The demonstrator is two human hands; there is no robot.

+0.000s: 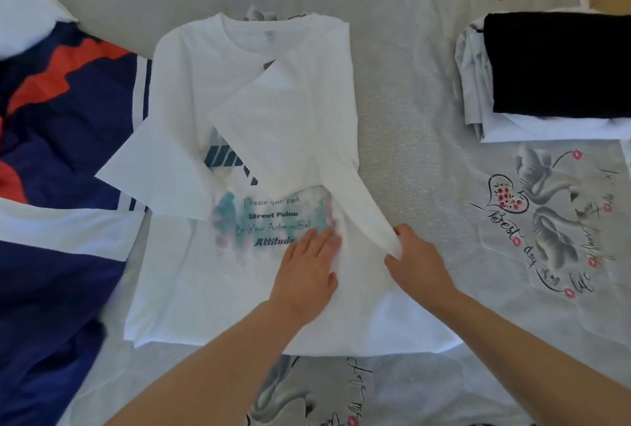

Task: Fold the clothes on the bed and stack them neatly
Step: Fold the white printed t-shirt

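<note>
A white T-shirt with teal printed lettering lies face up in the middle of the bed, collar at the far end. Its right side and sleeve are folded inward over the chest. My left hand presses flat on the shirt just below the lettering, fingers spread. My right hand pinches the folded edge of the shirt's right side near the hem. At the right edge sits a stack of folded clothes, a black garment on top of white ones.
A navy, red and white garment lies spread at the left, touching the shirt's left sleeve. The bed sheet is grey with swan and heart prints. A white cloth is bunched at the far left.
</note>
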